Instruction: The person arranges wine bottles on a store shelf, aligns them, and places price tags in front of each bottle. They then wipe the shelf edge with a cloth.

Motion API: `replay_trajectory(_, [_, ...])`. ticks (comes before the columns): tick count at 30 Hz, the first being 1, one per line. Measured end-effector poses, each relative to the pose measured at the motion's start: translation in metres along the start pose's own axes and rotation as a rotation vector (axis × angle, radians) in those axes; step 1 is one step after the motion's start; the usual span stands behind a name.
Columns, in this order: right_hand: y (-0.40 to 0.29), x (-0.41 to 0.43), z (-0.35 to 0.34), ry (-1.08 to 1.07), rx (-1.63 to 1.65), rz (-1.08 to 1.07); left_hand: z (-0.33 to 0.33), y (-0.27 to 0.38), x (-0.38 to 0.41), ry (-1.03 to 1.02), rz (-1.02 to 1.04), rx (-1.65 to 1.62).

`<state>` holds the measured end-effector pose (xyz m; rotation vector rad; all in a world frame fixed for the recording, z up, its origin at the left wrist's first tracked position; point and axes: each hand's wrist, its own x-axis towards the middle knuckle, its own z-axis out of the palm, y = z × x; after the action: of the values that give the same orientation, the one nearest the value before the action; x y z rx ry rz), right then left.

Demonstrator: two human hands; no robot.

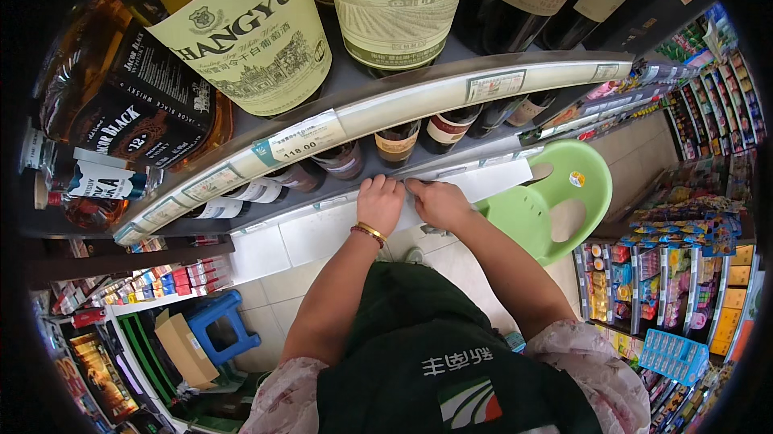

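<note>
My left hand (381, 203), with bracelets at its wrist, has its fingers curled at the price strip (327, 201) along the lower shelf's front edge. Close beside it, my right hand (439, 203) pinches the same edge with bent fingers. Whether a small tag sits between the fingertips is hidden. Behind the hands stand wine bottles with a tan label (395, 145) and a red-and-white label (448, 129). Overhead, the upper shelf's curved price rail (398, 99) holds several price tags. Changyu white wine bottles (398, 11) stand on that upper shelf.
A green plastic seat (583, 192) stands right of my right arm. At lower left are a blue plastic stool (224, 328) and a cardboard box (184, 349). Whisky bottles (139, 96) fill the upper shelf's left end. Snack racks (658, 289) line the right side.
</note>
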<state>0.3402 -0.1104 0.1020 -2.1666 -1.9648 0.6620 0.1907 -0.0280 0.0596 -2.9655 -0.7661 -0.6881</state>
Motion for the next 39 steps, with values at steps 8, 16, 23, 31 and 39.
replay_trajectory(8, [0.011, 0.003, 0.001, -0.028, -0.142, 0.286, 0.002, -0.004, -0.001, -0.014, -0.015, 0.014])
replay_trajectory(16, [-0.012, 0.012, 0.005, -0.114, -0.027, 0.126, 0.005, -0.006, 0.0, 0.005, -0.005, -0.017])
replay_trajectory(23, [0.012, 0.003, 0.001, 0.041, -0.054, 0.333, 0.002, -0.01, 0.001, -0.032, -0.017, -0.002])
replay_trajectory(31, [0.026, 0.016, 0.031, 0.356, 0.507, -0.038, -0.001, -0.017, 0.001, -0.082, -0.031, -0.023])
replay_trajectory(39, [0.053, -0.037, 0.055, 0.473, 0.65, 0.513, -0.02, -0.03, -0.01, -0.02, 0.043, -0.036])
